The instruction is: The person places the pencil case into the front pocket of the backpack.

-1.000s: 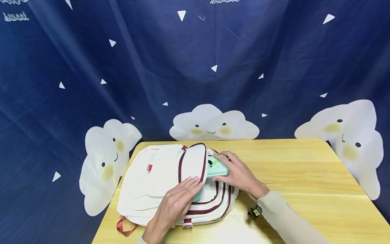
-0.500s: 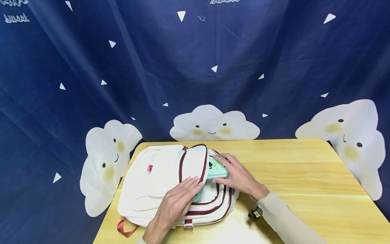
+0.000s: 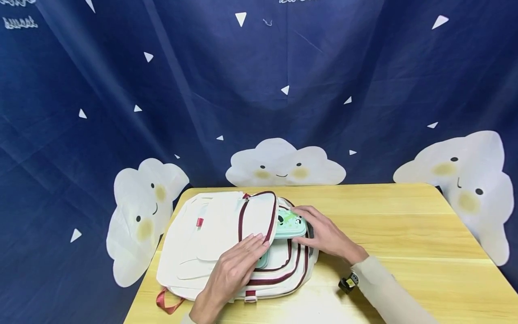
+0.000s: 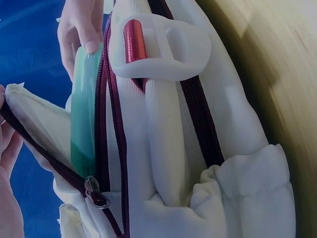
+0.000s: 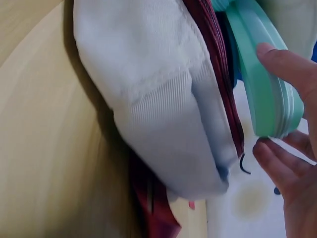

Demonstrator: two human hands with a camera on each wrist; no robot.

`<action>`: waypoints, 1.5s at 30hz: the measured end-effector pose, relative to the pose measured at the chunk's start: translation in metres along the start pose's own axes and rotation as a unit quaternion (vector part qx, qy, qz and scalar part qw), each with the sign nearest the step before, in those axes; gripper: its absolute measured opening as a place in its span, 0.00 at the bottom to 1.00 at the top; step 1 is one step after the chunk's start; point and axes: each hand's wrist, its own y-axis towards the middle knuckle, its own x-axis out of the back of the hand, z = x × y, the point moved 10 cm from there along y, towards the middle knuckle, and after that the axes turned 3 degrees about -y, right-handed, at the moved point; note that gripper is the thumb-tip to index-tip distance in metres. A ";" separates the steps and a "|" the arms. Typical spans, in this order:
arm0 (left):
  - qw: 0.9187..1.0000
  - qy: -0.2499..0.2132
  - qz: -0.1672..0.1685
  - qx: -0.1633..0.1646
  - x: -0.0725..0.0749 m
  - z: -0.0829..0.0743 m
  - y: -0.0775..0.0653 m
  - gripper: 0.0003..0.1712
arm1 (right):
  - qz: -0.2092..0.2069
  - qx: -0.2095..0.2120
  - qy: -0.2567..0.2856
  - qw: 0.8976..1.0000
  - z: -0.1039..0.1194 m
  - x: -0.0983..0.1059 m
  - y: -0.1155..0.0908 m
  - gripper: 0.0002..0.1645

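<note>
A white backpack (image 3: 218, 229) with dark red zips lies on the table. My left hand (image 3: 232, 265) holds the edge of its front pocket flap (image 3: 259, 216); the thumb is hidden in the head view. A mint-green pencil case (image 3: 290, 225) with a panda print sticks out of the open pocket on the right. My right hand (image 3: 325, 234) grips the outer end of this case, thumb on the near side and fingers on the far side. More green (image 3: 263, 261) shows below the flap beside my left fingers; whether it belongs to the same case I cannot tell.
The backpack rests on the left part of a light wooden table (image 3: 404, 234). A red loop (image 3: 167, 302) hangs at its lower left. Behind the table hangs a dark blue curtain (image 3: 202, 90) with white clouds and triangles.
My right hand has shifted a little to the right with the pencil case, so more of its print shows. The left hand and the backpack stay nearly still.
</note>
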 end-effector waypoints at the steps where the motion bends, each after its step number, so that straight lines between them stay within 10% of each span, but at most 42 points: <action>1: 1.000 0.000 -0.002 -0.002 0.000 0.000 0.000 0.19 | -0.003 0.000 0.005 1.000 -0.002 0.002 -0.002 0.51; 45: 1.000 0.010 0.007 0.002 -0.002 0.003 -0.001 0.20 | -0.056 0.048 -0.009 0.997 0.016 -0.003 -0.005 0.42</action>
